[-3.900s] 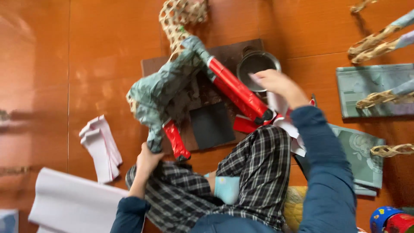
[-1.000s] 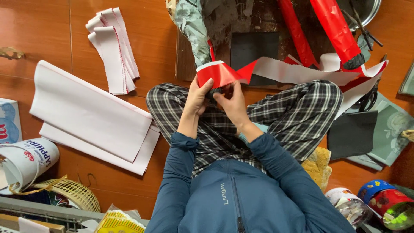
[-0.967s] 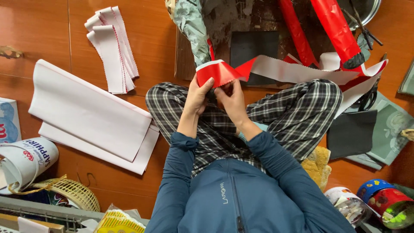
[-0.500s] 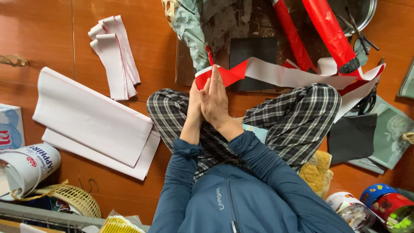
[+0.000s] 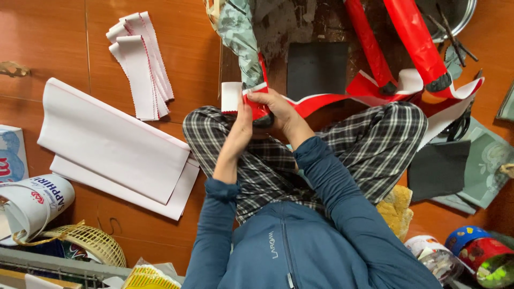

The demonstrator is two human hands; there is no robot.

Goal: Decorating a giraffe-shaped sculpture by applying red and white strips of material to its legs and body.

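At the upper middle of the frame, the left hand [image 5: 242, 124] and right hand [image 5: 277, 109] pinched a red and white paper strip [image 5: 321, 100] between closed fingers. Folded white sheets [image 5: 112, 142] lay at left.

Folded white paper sheets [image 5: 112, 144] and a stack of white pinked-edge strips [image 5: 142, 69] lay on the wooden floor [image 5: 43, 37]. Woven basket [image 5: 88, 243] at lower left; dark square sheet [image 5: 317, 69] above; tape rolls [image 5: 474, 249] at lower right.
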